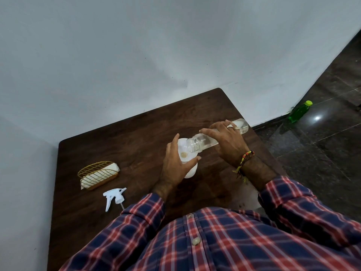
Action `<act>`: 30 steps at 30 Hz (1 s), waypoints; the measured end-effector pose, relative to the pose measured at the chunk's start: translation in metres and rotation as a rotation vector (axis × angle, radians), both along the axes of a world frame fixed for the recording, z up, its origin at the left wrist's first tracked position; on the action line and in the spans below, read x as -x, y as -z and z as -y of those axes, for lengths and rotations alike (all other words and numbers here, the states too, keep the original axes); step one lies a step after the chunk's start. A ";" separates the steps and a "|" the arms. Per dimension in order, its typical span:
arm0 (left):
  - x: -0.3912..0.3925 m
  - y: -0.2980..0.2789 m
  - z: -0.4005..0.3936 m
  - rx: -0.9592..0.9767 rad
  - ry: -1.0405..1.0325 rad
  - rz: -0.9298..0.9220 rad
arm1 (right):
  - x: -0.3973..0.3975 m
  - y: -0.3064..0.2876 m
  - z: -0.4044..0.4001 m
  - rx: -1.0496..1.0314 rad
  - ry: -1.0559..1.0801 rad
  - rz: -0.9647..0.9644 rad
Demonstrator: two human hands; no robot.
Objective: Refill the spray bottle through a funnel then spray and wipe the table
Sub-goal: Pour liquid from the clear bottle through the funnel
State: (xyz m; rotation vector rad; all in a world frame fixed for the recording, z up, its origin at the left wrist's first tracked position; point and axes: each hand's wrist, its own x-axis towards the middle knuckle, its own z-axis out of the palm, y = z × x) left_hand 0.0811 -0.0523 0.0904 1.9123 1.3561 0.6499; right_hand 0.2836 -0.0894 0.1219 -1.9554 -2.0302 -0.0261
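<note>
Wooden table (121, 137), left part: gold wire holder (97, 174) with white cloth (93, 178); spray head (114, 197) lying loose nearer, detached. Centre: left hand (175, 167) closed round white spray bottle (190, 171), funnel (184, 151) seated in neck. Right hand (227, 141) grips clear bottle (203, 141), tipped near-horizontal, open mouth over funnel. Far right, on floor: green bottle (298, 112).

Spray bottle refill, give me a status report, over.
Left hand grips white spray bottle under funnel. Right hand tips clear bottle into funnel. Trigger head off, lying on table. Nothing obstructing.
</note>
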 end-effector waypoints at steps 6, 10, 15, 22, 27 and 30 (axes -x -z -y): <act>0.000 -0.001 0.000 -0.010 -0.005 -0.003 | 0.000 0.000 -0.001 0.011 0.000 0.005; 0.000 0.000 -0.001 -0.009 -0.005 -0.007 | -0.001 0.001 -0.001 0.011 0.000 0.002; -0.001 0.000 -0.001 -0.011 -0.006 -0.002 | -0.001 0.000 -0.002 -0.011 -0.010 0.012; 0.000 0.000 -0.001 -0.020 -0.006 -0.003 | 0.000 -0.003 -0.001 -0.014 -0.020 0.013; -0.001 0.000 -0.001 -0.008 -0.001 -0.013 | 0.000 -0.005 -0.001 -0.009 -0.023 0.011; -0.001 0.001 -0.001 -0.015 -0.004 -0.012 | -0.001 -0.005 -0.001 -0.017 -0.027 0.008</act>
